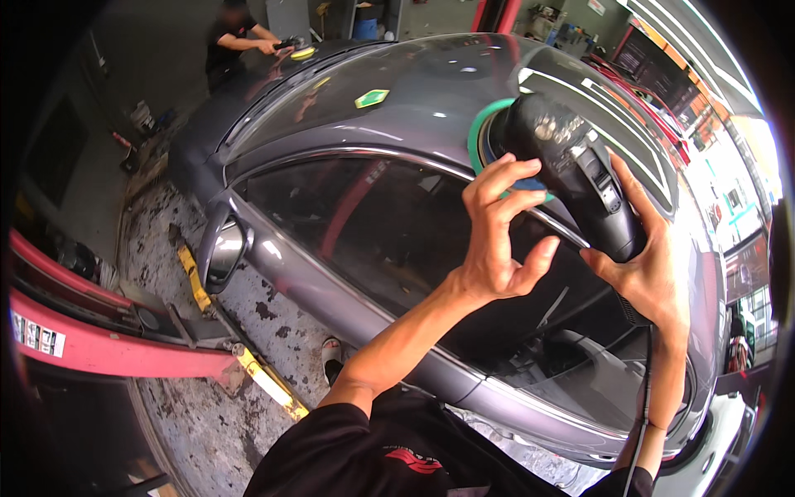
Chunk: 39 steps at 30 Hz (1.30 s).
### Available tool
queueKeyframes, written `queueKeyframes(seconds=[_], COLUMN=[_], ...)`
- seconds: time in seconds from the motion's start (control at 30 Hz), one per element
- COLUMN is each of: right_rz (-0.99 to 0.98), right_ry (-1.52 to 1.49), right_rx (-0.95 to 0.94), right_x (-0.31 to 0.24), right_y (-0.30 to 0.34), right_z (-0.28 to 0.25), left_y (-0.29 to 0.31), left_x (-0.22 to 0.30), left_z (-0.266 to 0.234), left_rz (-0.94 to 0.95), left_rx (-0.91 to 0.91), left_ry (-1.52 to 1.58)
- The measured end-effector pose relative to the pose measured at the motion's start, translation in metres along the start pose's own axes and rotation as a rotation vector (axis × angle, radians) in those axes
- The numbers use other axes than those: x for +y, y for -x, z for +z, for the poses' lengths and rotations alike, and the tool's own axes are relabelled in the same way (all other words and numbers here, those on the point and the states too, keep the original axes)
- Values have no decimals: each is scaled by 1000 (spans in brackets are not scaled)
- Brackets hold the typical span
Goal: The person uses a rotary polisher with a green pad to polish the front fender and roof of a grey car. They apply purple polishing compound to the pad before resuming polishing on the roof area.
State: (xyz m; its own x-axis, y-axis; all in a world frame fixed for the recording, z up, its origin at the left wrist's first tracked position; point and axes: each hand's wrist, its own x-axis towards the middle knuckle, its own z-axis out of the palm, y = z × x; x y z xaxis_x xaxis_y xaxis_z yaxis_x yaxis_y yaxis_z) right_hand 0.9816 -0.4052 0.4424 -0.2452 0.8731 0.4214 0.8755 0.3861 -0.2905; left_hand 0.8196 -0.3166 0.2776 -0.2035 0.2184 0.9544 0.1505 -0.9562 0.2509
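My right hand (654,261) is wrapped round the rear body of a black electric car polisher (571,166), the thumb on its near side. The polisher's green-rimmed pad (478,141) sits at the roof edge of a dark grey car (406,116), above the side window (389,224). Just left of the tool, my left hand (501,232) is raised with bent fingers spread apart and nothing in it. Its fingertips overlap the pad's lower edge in the picture; whether they touch it I cannot tell. A power cord (646,389) hangs down along my right forearm.
A wing mirror (225,248) juts from the car at left. Beside it stand a red lift post (124,335) and yellow lift arms (269,381) on the stained floor. Across the bonnet, another person (236,41) works with a yellow-padded polisher (302,53).
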Motion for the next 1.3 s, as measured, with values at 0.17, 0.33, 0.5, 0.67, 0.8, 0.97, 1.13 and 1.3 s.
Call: queueKeyframes(seconds=[0.17, 0.33, 0.5, 0.67, 0.8, 0.97, 1.13, 1.3], right_rz=[89, 63, 251, 374, 304, 413, 471, 475], right_ry=[-12, 21, -66, -317, -590, -609, -456, -539], right_rx=[-76, 24, -55, -127, -49, -6, 56, -2], right_x=[-61, -108, -152, -154, -147, -159, -147, -145], right_y=[-66, -89, -97, -91, -82, -92, -91, -102], right_z=[91, 172, 214, 222, 252, 262, 251, 250], left_y=[-40, -39, -36, -40, -44, -41, -36, -45], left_x=[-57, -106, -137, -138, -140, -140, -130, -122], left_z=[-74, -145, -184, -182, -187, -191, -167, -170], left_rz=[-289, -295, -316, -426, -549, -557, -643, -650], left_rx=[-25, -117, -138, -45, 28, 91, 125, 177], left_ry=[122, -46, 1, 185, 295, 273, 360, 273])
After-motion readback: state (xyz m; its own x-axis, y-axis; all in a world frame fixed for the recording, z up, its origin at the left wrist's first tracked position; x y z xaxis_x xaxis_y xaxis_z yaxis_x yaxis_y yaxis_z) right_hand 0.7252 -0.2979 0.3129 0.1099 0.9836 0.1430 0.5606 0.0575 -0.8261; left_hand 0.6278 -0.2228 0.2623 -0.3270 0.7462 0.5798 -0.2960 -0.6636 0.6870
